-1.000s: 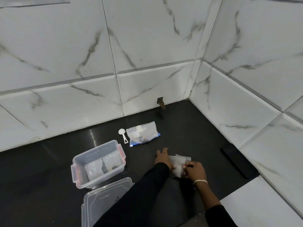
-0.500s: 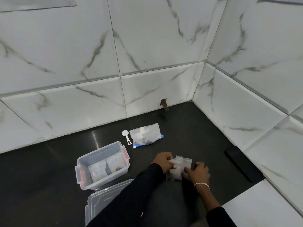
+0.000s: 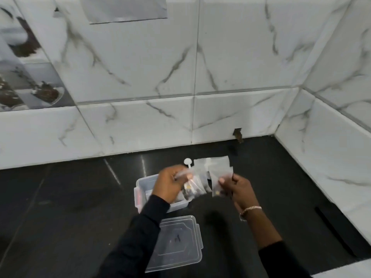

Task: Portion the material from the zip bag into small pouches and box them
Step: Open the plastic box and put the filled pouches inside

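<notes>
Both hands are raised above the open box (image 3: 140, 182), mid-desk. The left hand (image 3: 171, 184) pinches the left pouch (image 3: 193, 184) and the right hand (image 3: 240, 189) pinches the right pouches (image 3: 219, 171). The slick film could slip, dropping a pouch beside the lid (image 3: 180, 242) near the front edge.

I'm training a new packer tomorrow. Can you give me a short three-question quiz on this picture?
1. True or false: the lid is snapped onto the box.
2. Which wrist wears the bracelet? A) left B) right
3. Fill in: the left hand and the right hand each hold small clear ____.

Key
1. False: it lies on the counter, off the box.
2. B
3. pouches
</notes>
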Demonstrator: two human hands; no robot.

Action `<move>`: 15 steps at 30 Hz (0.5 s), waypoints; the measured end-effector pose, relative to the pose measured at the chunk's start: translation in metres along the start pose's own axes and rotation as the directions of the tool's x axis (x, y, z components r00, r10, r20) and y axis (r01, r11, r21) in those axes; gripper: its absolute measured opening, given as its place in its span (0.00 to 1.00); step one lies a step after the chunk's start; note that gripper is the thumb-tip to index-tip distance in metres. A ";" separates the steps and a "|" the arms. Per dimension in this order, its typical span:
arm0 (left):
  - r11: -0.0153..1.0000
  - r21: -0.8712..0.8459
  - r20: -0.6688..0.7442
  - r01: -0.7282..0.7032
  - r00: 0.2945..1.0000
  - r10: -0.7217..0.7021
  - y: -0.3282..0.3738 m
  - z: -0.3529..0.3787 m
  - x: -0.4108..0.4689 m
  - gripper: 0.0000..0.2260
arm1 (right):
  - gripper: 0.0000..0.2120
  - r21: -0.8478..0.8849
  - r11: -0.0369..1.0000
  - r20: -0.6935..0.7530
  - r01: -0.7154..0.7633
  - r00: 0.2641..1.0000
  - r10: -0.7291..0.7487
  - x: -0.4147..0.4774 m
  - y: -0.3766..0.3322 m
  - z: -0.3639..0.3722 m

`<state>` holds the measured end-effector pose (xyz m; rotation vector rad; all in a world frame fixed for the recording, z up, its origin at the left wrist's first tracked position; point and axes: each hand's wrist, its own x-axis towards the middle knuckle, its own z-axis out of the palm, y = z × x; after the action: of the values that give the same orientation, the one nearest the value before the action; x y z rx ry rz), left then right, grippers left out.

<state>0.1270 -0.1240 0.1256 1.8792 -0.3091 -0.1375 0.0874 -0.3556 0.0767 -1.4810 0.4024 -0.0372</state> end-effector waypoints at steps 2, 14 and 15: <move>0.998 0.067 -0.046 -0.012 0.999 0.015 0.012 -0.048 0.005 0.09 | 0.04 0.084 0.996 0.130 0.003 0.991 -0.014 0.009 -0.028 0.028; 0.685 0.654 0.074 0.321 0.874 -0.481 -0.085 -0.071 0.043 0.02 | 0.13 -0.815 0.579 0.091 -0.010 0.985 0.145 0.054 0.020 0.168; 0.664 0.681 0.093 0.310 0.862 -0.498 -0.086 -0.068 0.047 0.01 | 0.14 -0.837 0.547 0.084 -0.009 0.986 0.144 0.056 0.022 0.172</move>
<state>0.2008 -0.0497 0.0694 2.6206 -0.1072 -0.6848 0.1837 -0.2032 0.0481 -2.4133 0.3811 0.3947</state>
